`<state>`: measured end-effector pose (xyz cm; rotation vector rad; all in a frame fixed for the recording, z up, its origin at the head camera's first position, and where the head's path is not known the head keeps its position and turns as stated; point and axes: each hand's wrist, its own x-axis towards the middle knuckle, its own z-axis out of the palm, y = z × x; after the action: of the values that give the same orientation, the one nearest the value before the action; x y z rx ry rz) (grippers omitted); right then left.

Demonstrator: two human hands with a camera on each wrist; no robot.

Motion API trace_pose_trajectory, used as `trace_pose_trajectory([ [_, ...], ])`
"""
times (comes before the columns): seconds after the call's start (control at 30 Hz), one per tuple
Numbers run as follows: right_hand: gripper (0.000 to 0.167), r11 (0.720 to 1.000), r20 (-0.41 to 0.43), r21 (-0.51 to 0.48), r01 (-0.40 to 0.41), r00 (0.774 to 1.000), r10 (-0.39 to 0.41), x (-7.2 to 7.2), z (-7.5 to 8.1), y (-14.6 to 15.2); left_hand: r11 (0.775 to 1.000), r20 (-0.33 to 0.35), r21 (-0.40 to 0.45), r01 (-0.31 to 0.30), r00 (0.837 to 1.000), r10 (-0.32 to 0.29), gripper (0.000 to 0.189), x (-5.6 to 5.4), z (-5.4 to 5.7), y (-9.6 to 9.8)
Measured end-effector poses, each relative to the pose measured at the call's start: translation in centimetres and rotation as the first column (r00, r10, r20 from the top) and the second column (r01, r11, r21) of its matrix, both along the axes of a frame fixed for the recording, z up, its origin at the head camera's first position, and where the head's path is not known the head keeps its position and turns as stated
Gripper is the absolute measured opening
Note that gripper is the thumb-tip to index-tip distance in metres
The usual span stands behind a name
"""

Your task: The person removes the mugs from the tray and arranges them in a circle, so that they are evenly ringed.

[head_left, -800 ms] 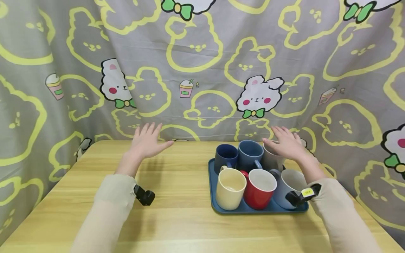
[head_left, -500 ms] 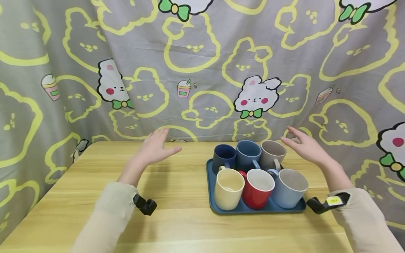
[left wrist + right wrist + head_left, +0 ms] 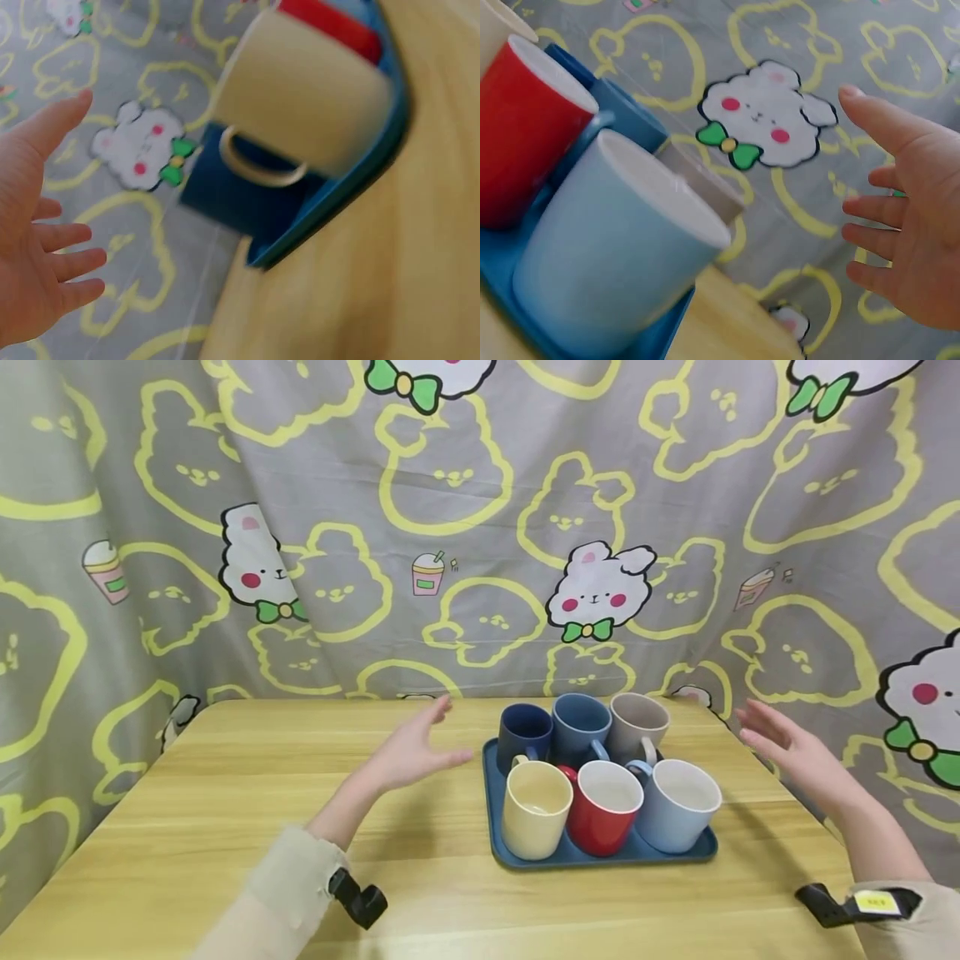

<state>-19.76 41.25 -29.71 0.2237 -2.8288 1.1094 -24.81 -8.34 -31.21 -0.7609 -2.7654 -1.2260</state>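
Observation:
A blue tray [image 3: 525, 862] carries several mugs in two rows. In front stand a cream mug [image 3: 534, 818], a red mug [image 3: 600, 818] with a white inside, and a light blue mug [image 3: 675, 814]. Behind them are a dark navy mug [image 3: 517, 739], a medium blue mug [image 3: 576, 731] and a grey-beige mug [image 3: 633, 727]. My left hand [image 3: 412, 752] hovers left of the tray, fingers extended and thumb toward it. To the tray's right, my right hand [image 3: 802, 760] is raised with its fingers apart from the mugs. Neither hand holds anything.
The wooden table [image 3: 247, 802] extends left of the tray and in front of it. A grey curtain [image 3: 465, 635] with yellow outlines and white cartoon heads hangs behind the table and at both sides. Black wrist cameras sit on both cuffs.
My left hand has moved right, toward the tray. My right hand has moved from above the back-right mugs out to the right and lower. The mugs stay on the tray.

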Motion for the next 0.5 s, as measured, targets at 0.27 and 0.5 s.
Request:
trace_pose_trajectory([
  [0.27, 0.062, 0.982, -0.032, -0.141, -0.123, 0.992, 0.12, 1.9, -5.5, 1.8, 0.989, 0.091, 0.116, 0.097, 0.99, -0.107, 0.097, 1.6, -3.1, 3.1],
  [0.5, 0.063, 0.899, -0.078, -0.325, -0.292, 0.956, 0.282, 3.2, -9.3, 0.9, 0.96, 0.156, 0.222, 0.173, 0.965, -0.21, 0.097, 2.3, -5.3, 4.8],
])
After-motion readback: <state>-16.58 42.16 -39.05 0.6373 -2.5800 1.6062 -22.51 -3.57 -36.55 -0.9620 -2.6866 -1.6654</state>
